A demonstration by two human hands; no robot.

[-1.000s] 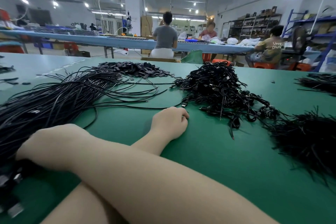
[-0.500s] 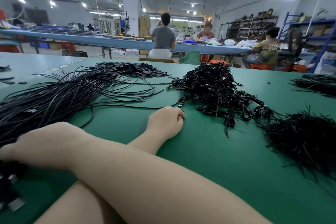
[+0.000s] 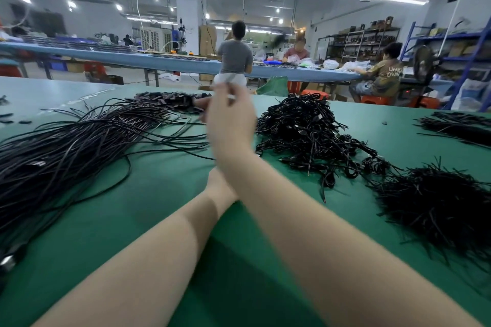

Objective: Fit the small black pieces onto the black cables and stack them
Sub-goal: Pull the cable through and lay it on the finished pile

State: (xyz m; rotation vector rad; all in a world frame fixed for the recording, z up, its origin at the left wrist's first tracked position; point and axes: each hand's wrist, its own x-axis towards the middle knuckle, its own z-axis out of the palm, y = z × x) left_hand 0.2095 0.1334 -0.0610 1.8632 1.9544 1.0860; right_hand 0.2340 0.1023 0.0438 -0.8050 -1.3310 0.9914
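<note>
Green table (image 3: 164, 220); three seated workers at blue bench (image 3: 111, 54); shelving (image 3: 364, 40).

The only readable lettering is pale print on the back of a seated worker's olive shirt (image 3: 385, 74) at the far blue bench's right end, apparently "UNKN OWN", its edges cut off.

Both forearms ran bare from the lower edge of the frame toward its centre, with no sleeve, watch or band on either. The right hand (image 3: 229, 125), in the middle of the frame, was gloveless and blurred. The left hand lay hidden behind the right forearm; only its bare wrist showed.
</note>
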